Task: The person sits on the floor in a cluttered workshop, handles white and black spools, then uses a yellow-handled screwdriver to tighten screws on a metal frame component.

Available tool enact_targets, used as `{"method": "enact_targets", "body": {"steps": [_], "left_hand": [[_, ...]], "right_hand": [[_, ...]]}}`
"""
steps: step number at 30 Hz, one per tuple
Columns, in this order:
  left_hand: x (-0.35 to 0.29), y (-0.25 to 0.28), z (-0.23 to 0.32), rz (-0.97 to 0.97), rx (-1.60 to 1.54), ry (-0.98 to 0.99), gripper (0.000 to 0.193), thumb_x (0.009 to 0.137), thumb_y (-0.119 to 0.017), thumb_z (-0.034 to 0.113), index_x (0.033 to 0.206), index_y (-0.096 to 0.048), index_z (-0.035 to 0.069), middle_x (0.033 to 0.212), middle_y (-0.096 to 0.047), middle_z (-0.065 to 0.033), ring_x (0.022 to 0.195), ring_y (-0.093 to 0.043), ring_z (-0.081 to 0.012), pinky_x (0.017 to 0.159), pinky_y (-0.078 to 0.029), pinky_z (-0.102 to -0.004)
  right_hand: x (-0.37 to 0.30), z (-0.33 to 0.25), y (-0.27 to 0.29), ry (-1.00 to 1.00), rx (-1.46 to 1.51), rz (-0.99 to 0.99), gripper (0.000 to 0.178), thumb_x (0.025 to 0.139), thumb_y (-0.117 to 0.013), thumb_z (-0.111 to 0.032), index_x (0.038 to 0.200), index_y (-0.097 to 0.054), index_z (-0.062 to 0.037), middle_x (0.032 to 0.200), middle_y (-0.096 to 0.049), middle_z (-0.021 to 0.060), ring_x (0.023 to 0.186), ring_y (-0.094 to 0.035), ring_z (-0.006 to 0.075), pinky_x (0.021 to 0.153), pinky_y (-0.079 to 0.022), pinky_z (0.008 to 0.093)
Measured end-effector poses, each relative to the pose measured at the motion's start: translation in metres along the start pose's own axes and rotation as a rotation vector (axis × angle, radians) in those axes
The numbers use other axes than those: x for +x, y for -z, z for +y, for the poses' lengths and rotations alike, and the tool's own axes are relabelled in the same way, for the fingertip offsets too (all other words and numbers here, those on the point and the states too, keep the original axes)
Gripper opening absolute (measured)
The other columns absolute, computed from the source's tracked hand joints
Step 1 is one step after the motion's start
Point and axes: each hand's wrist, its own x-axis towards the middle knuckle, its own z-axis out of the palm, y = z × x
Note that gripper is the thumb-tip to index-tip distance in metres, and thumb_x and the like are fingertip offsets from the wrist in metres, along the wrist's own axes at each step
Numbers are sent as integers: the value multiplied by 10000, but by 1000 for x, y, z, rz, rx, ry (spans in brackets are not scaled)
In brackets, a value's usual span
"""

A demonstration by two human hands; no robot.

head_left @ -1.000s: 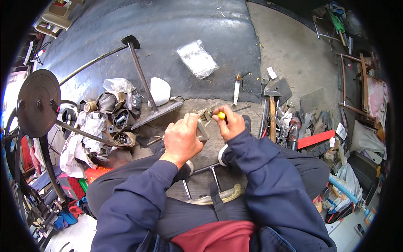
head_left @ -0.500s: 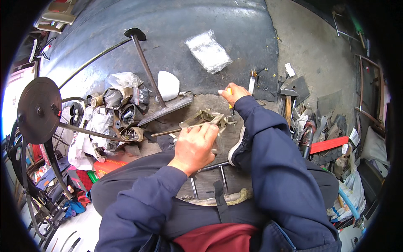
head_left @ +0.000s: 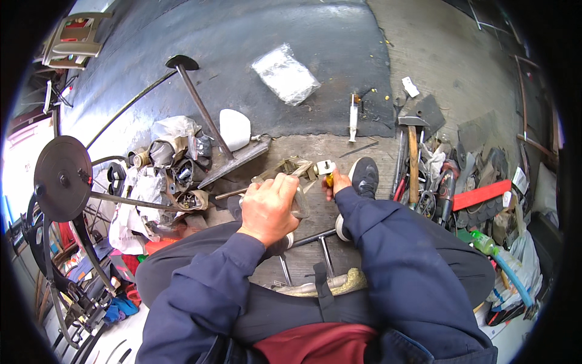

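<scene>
In front of me my left hand (head_left: 270, 206) is closed round a dull metal bracket-like piece (head_left: 301, 205), covering much of it. A thin rod (head_left: 230, 193) sticks out to the left of that hand. At the piece's right end is a small silvery block with a hole (head_left: 324, 167). Just right of it, my right hand (head_left: 341, 184) has its fingers closed on a yellow-handled tool (head_left: 329, 181), its handle right below the block. The tool's shaft is hidden, so whether it touches the block I cannot tell.
A metal stand (head_left: 233, 162) with a slanted post lies left, beside plastic-wrapped parts (head_left: 163, 151). A syringe (head_left: 353, 118) and a clear plastic packet (head_left: 286, 74) lie on the dark mat. At right are a wooden-handled hammer (head_left: 413, 164), a red bar (head_left: 482, 195) and piled tools.
My right hand has come nearer to me with the yellow-handled tool, from beyond the silvery block to just below it. My left hand keeps its hold on the metal piece.
</scene>
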Motion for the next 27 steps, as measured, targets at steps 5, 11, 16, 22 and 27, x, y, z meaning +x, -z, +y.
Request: {"method": "enact_targets", "body": {"steps": [5,11,16,22,27], "left_hand": [[0,-2,7,-4,19,50,418,713,-812,180,1074,-620,91,878,-654,-76,778,-693,-298,685,-504,-428],[-3,-7,4,22,16,109,450,735,-854,245,1084,-621,84,914,-672,-102,770,-704,-313,656,-507,-435],[-6,-6,5,-8,-6,49,447,670,-789,140,1080,-620,91,916,-650,-83,812,-700,-291,701,-514,-431],[-10,-2,6,-69,-16,12,422,698,-712,91,1104,-599,115,973,-649,-41,870,-690,-249,742,-505,-435],[-8,0,5,-89,-18,18,404,687,-720,105,1068,-590,118,988,-648,-36,883,-685,-240,736,-502,-428]], "right_hand": [[-70,9,1,38,-29,137,708,992,-566,-702,901,-721,-17,646,-617,68,490,-583,179,466,-467,356],[-131,-29,-29,664,-214,442,203,1021,-679,-142,1180,-687,-16,773,-645,33,546,-569,102,489,-490,297],[-151,-96,-36,1066,-466,331,210,1016,-730,-170,1172,-688,-35,834,-712,115,663,-663,145,622,-521,319],[-83,-169,-39,944,-804,288,197,1047,-646,-307,1067,-669,-112,737,-734,80,703,-726,374,615,-542,450],[2,-172,-38,686,-954,141,378,948,-703,-507,1053,-730,-145,905,-763,171,897,-731,397,812,-560,494]]}}
